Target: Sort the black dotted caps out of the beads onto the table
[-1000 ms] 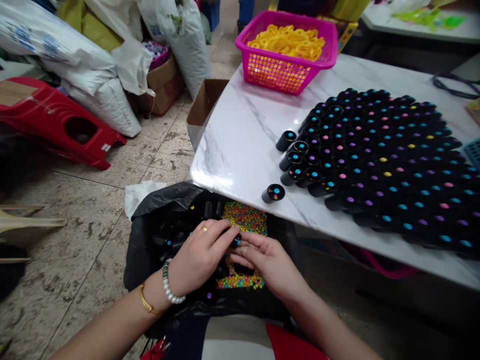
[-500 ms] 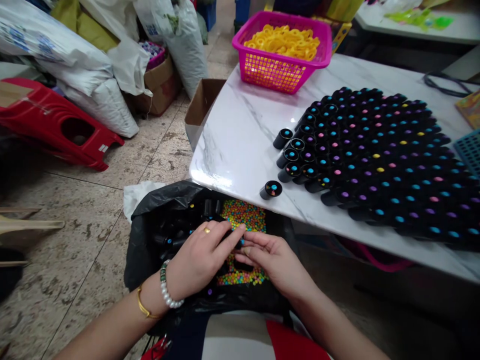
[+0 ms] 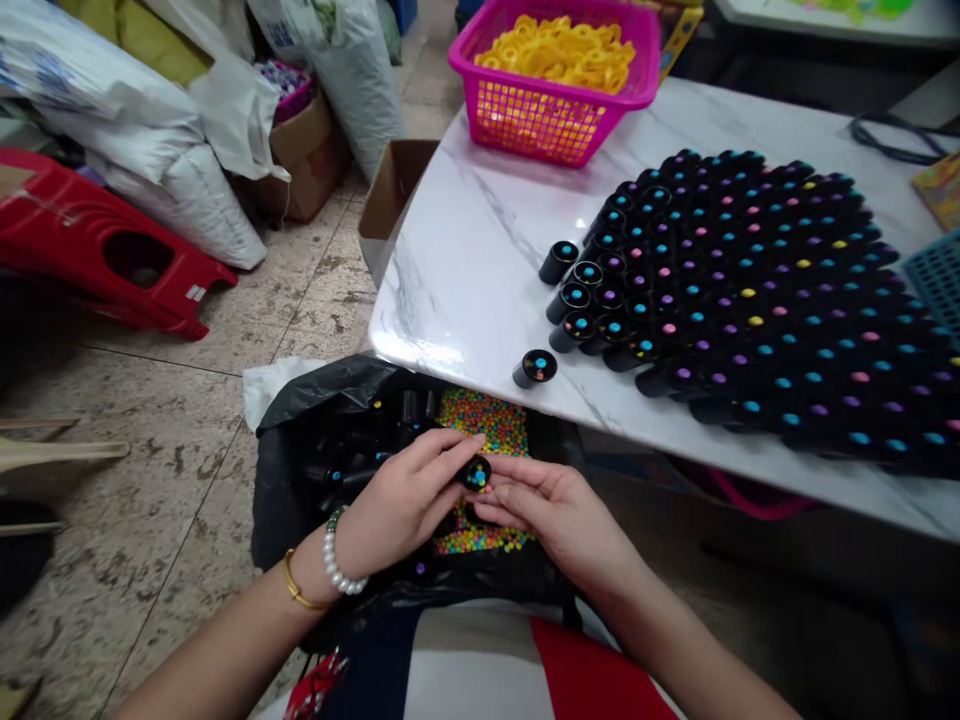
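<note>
My left hand point(image 3: 411, 490) is closed around a small black plastic cup point(image 3: 472, 466), its open mouth tilted up toward me with blue and yellow bits inside. Right at the cup's rim, my right hand point(image 3: 546, 500) has its thumb and fingertips pinched together, with small pinkish beads point(image 3: 487, 490) at their tips. Both hands are over a bin lined with a black bag point(image 3: 289, 425). In it, many-coloured beads point(image 3: 484, 418) fill the right side, and loose black cups point(image 3: 360, 470) lie in a heap at the left. Part of the beads is hidden beneath my hands.
On the white marbled table point(image 3: 480, 260) stand many black cups point(image 3: 720, 300) in packed rows, one cup point(image 3: 535, 369) apart near the edge. Behind sits a pink basket point(image 3: 555, 110) of yellow rings. A red stool point(image 3: 112, 245) and white sacks point(image 3: 172, 150) are to the left.
The cup in my left hand now shows its mouth more plainly between my fingers. My fingertips have shifted slightly at its rim. The view has tipped a little downward.
</note>
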Demonstrator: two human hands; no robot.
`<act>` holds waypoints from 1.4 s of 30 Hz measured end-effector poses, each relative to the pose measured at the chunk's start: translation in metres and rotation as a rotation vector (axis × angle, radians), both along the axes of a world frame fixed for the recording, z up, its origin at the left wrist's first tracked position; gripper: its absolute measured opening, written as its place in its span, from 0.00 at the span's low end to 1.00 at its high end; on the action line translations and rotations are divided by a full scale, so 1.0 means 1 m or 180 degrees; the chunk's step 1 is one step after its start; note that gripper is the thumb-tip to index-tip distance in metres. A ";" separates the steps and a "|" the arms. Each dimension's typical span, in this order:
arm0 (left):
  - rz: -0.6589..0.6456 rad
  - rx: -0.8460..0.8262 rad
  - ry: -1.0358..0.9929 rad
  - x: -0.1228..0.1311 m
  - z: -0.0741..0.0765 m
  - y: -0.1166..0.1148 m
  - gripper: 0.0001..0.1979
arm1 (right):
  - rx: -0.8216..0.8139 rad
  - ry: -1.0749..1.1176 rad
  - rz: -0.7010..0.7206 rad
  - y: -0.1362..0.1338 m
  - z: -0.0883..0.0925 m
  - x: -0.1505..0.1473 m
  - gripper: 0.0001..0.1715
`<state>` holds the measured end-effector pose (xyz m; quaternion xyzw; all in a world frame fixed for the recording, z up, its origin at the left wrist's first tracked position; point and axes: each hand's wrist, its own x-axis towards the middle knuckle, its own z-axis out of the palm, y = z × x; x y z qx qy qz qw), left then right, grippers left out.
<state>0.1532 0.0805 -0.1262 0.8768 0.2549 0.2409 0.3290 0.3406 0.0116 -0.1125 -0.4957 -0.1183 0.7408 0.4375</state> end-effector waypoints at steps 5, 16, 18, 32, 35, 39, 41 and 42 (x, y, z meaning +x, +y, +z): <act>0.0244 -0.0539 -0.0447 0.002 0.004 0.003 0.22 | 0.0099 -0.0076 -0.0025 0.003 0.006 0.003 0.19; 0.0361 -0.1673 -0.0733 0.009 0.004 -0.005 0.18 | 0.0640 -0.1030 -0.0339 0.001 0.021 0.015 0.14; 0.0332 -0.1630 -0.0701 0.011 0.004 -0.006 0.18 | 0.0745 -0.1271 -0.0381 -0.001 0.023 0.015 0.14; 0.0822 -0.0737 -0.0828 0.006 0.037 0.015 0.16 | 0.2580 -0.4155 0.0468 -0.017 -0.002 0.028 0.10; 0.0994 -0.0307 -0.0753 0.014 0.053 0.037 0.14 | 0.2495 -0.4396 0.0000 -0.014 0.007 0.031 0.09; 0.0904 -0.0121 -0.0579 0.039 0.057 0.070 0.13 | 0.2518 -0.4647 -0.0434 0.000 0.022 0.034 0.07; 0.0886 -0.0079 -0.0475 0.054 0.052 0.084 0.12 | 0.2822 -0.4774 -0.0366 0.010 0.026 0.037 0.06; 0.0877 -0.0064 -0.0420 0.061 0.050 0.090 0.12 | 0.2989 -0.4852 -0.0285 0.015 0.027 0.038 0.07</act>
